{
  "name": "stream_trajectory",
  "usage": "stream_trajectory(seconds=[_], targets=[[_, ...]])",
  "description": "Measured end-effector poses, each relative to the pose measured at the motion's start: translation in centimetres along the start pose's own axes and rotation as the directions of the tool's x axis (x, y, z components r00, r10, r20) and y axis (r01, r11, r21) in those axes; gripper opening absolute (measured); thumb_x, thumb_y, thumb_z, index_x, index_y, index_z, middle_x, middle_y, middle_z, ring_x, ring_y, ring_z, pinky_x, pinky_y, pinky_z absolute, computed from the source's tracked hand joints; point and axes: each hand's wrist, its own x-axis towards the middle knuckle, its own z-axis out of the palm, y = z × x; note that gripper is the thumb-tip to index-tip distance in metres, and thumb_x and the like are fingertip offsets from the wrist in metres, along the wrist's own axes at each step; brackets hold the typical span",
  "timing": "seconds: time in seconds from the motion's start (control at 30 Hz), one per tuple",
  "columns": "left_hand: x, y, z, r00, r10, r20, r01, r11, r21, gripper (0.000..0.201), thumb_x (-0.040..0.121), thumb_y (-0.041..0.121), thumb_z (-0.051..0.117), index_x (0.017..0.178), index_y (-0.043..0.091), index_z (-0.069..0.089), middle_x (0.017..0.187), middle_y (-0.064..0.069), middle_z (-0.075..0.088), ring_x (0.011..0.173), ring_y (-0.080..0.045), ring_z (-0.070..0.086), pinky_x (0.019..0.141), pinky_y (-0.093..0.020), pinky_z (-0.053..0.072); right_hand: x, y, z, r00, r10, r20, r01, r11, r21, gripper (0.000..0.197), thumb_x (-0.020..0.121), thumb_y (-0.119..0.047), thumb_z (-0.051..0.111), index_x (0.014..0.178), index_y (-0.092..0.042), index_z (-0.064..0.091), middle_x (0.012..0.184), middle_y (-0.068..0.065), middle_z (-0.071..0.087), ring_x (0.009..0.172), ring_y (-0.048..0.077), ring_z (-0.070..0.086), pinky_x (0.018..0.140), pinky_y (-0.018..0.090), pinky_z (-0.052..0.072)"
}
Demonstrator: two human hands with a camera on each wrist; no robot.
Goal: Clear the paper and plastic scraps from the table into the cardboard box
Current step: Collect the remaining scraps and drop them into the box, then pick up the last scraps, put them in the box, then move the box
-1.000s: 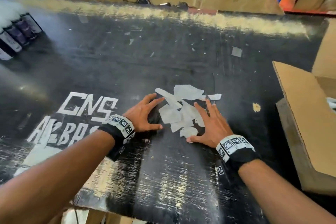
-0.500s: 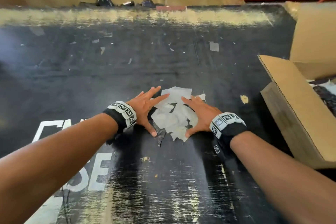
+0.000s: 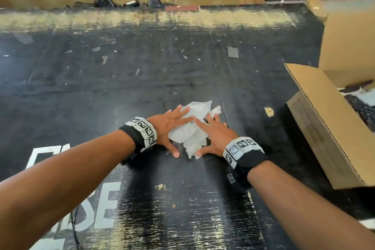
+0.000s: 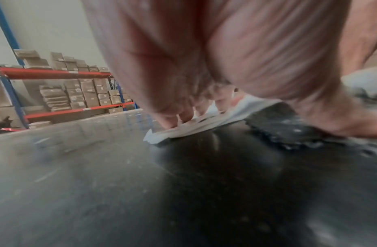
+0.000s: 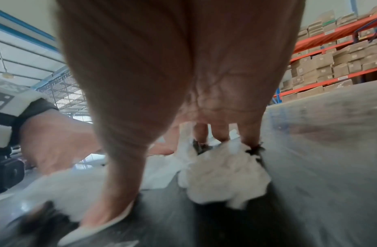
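head view: both hands' fingers (image 3: 183, 121) flat, spread on scrap pile (image 3: 187, 135), cardboard box (image 3: 324, 126) rightward

Two hands (image 3: 194, 132); one scrap pile (image 3: 189, 137); one cardboard box (image 3: 324, 128).

Head cam: high, looks forward and down on the desk (image 3: 142, 79), both forearms reaching in from below. Left wrist cam: just above the desk surface, very close under the left hand (image 4: 204, 58), facing along its fingers (image 4: 168, 120). Right wrist cam: same low, close setup under the right hand (image 5: 172, 66). All three share the scrap pile (image 3: 188, 134) between the hands; both wrist views also catch shelving (image 4: 73, 93) beyond the fingertips.
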Motion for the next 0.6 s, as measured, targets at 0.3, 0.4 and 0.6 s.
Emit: stream_trajectory(seconds=[0.3,0.4,0.6], targets=[[-1.7,4.3,1.1,0.980,-0.103,-0.172,0.103,0.995,-0.010,0.060,0.093,0.016,0.054,0.147,0.039,0.045,0.157,0.008,0.041,0.123,-0.030,0.060,0.098,-0.046,0.049,-1.8,-2.3,0.9,0.983,0.002,-0.182,0.002,1.000,0.021,0.036,0.095,-0.022,0.054,0.131,-0.021,0.058,0.143,0.006,0.049,0.120,0.031,0.056,0.097,0.040,0.045],[-1.8,6.2,0.6,0.973,-0.144,-0.181,0.158,0.985,0.066,0.045,0.098,0.021,0.049,0.140,0.038,0.052,0.147,0.003,0.052,0.108,-0.032,0.066,0.090,-0.045,0.052,-2.4,-2.9,0.7,0.971,0.010,-0.240,-0.006,1.000,0.017,0.029,0.095,-0.014,0.050,0.120,-0.017,0.064,0.126,0.007,0.062,0.107,0.032,0.060,0.089,0.036,0.042],[-1.8,7.2,0.0,0.907,-0.294,-0.301,0.293,0.955,-0.048,0.032,0.091,0.024,0.053,0.120,0.031,0.065,0.110,-0.001,0.074,0.096,-0.032,0.069,0.080,-0.037,0.053,-2.2,-2.6,-0.8,0.954,0.009,-0.299,0.005,0.999,0.044,0.023,0.084,-0.013,0.055,0.096,-0.017,0.074,0.102,0.002,0.070,0.092,0.032,0.065,0.080,0.036,0.051]])
